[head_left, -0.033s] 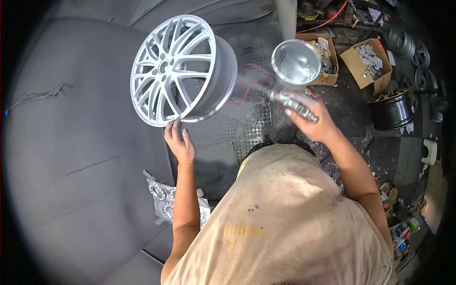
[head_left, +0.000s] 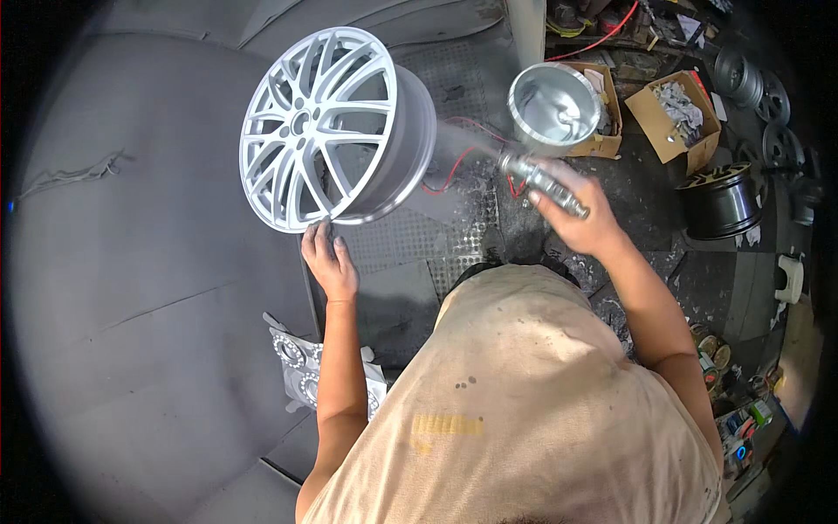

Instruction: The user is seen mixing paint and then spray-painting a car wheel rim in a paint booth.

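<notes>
A white multi-spoke alloy wheel [head_left: 319,135] stands tilted at upper centre. My left hand [head_left: 332,262] is below it, fingers loosely extended with fingertips touching the lower rim edge; whether anything supports the wheel from behind is hidden. My right hand [head_left: 578,218] is closed on a metal spray gun [head_left: 546,185] with a large silver cup [head_left: 552,113] above it. A pale mist spreads from the nozzle toward the wheel's right side. A red hose [head_left: 449,175] loops behind the gun.
Cardboard boxes [head_left: 650,118] with crumpled material sit upper right, near a black wheel [head_left: 724,205] and stacked grey wheels [head_left: 742,79]. A white stool [head_left: 790,279] and cans [head_left: 716,354] lie at right. A grey wall or panel [head_left: 148,262] fills the left; paint-marked sheet [head_left: 292,354] lies beside my left forearm.
The spray gun and my right hand have shifted slightly to the right, with the cup also a little higher. My left hand and the white wheel look unchanged.
</notes>
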The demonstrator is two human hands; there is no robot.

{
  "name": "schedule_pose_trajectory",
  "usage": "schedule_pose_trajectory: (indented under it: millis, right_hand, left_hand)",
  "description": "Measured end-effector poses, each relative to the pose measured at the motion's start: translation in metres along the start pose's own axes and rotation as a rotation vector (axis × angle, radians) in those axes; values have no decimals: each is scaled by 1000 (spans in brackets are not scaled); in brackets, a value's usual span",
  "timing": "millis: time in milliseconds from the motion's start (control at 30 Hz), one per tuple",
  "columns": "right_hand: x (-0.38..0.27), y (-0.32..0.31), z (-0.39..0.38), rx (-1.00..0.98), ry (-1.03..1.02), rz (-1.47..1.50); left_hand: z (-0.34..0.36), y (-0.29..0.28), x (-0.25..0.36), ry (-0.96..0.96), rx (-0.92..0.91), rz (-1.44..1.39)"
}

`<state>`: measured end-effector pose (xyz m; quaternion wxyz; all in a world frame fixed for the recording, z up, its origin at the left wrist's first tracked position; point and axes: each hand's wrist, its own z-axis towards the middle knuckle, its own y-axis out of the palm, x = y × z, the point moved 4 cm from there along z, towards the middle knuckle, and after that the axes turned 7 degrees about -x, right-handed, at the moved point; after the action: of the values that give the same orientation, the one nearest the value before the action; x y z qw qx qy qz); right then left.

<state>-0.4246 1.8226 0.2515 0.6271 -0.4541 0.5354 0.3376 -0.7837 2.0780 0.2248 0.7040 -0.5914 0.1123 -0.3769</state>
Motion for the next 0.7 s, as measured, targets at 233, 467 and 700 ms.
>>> schedule_pose_trajectory:
  millis: [233, 467, 700]
  right_hand:
    - [23, 0, 11, 57, -3, -20]
    - [8, 40, -16, -347, 97, 131]
    - [25, 0, 0, -66, 134, -34]
  left_hand:
    - [0, 1, -14, -6, -19, -22]
    - [0, 0, -33, 14, -8, -21]
    - [1, -11, -58, 63, -28, -21]
